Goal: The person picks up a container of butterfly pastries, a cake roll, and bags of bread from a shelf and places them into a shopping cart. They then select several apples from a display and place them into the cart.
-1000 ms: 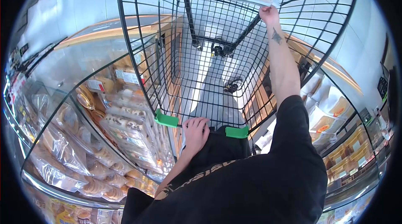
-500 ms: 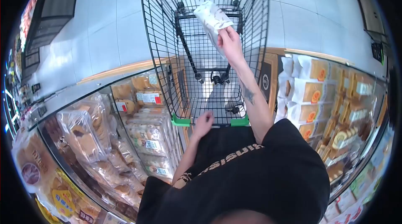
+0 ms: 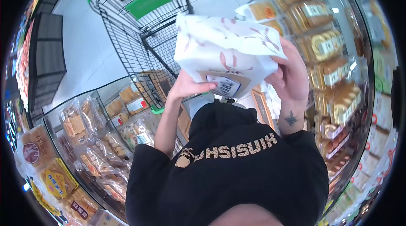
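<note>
Both my hands hold a white bread packet [image 3: 224, 52] printed with reddish leaf shapes, close in front of my chest. My left hand [image 3: 188, 85] grips its lower left edge beside a printed label with a code. My right hand [image 3: 292, 73] clasps its right side, thumb over the top. The packet hides part of the black wire shopping cart [image 3: 135, 44] standing in front of me.
The cart has a green panel [image 3: 149, 1] at its far end and green corner clips. Glass-fronted shelves of bagged pastries [image 3: 84, 133] run along my left. Shelves of packaged bread and cakes [image 3: 334, 61] rise on my right. Pale tiled floor lies beyond.
My right hand has pulled the packet back from over the cart to my chest. My left hand has left the cart handle and taken hold of the packet. My view swung right.
</note>
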`<control>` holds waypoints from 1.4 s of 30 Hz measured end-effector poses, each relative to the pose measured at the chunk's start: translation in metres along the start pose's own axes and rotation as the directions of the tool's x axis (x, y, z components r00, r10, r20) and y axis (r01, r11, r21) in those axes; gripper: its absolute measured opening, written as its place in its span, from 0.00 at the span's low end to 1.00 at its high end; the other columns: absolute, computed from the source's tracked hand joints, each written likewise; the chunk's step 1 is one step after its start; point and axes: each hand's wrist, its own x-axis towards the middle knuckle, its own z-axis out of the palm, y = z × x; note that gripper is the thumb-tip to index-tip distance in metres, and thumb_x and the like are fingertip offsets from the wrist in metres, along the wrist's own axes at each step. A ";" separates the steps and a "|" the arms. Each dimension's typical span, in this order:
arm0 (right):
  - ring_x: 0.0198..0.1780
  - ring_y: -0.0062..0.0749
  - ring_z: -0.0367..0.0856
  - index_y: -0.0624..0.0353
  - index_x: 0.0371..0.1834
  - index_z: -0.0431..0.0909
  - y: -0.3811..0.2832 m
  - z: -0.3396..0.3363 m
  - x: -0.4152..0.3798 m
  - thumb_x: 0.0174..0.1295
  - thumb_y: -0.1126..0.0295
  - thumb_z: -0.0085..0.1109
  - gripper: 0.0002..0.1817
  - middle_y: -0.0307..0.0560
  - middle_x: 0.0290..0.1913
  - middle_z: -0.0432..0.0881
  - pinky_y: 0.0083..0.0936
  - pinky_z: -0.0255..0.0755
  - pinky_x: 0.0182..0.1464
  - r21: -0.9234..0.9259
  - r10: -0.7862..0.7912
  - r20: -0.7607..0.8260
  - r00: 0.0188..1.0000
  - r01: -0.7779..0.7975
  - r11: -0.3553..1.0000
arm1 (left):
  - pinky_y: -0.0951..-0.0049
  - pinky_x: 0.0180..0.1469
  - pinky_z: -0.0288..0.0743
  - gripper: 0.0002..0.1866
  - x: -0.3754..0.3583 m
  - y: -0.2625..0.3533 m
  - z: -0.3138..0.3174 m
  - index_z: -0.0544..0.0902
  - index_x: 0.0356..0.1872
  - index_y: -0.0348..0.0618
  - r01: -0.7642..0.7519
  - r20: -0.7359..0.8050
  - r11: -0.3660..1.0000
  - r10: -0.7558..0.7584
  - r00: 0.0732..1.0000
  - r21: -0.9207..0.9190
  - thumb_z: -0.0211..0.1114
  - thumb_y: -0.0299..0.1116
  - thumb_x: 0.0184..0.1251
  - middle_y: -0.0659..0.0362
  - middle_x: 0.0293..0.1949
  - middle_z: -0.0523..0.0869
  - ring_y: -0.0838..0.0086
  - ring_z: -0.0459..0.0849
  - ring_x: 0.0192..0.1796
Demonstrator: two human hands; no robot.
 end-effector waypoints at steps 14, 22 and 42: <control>0.15 0.08 0.63 0.54 0.23 0.73 -0.016 -0.095 -0.052 0.66 0.59 0.50 0.15 0.26 0.17 0.69 0.09 0.56 0.20 0.157 -0.024 0.175 0.984 -0.004 0.988 | 0.68 0.53 0.73 0.32 0.005 -0.040 0.142 0.68 0.57 0.30 -0.025 -0.112 0.903 -0.026 0.993 -0.428 0.63 0.41 0.54 0.52 0.50 0.79 0.69 0.79 0.50; 0.65 0.36 0.64 0.59 0.70 0.52 0.094 -0.169 -0.156 0.61 0.43 0.50 0.41 0.56 0.66 0.63 0.36 0.62 0.63 -0.634 -0.048 -0.139 0.989 -0.052 0.771 | 0.64 0.57 0.73 0.25 -0.010 -0.048 0.158 0.69 0.57 0.39 -0.093 -0.362 0.670 -0.274 0.891 -0.736 0.53 0.46 0.66 0.55 0.51 0.79 0.67 0.79 0.53; 0.70 0.35 0.56 0.56 0.69 0.53 0.144 -0.108 -0.147 0.54 0.48 0.61 0.43 0.44 0.68 0.61 0.39 0.45 0.72 0.259 -0.214 -0.164 0.963 0.251 0.933 | 0.59 0.71 0.49 0.35 -0.078 -0.043 0.180 0.68 0.62 0.44 -0.311 -0.280 0.667 0.158 0.947 -0.677 0.71 0.35 0.49 0.57 0.62 0.72 0.67 0.62 0.67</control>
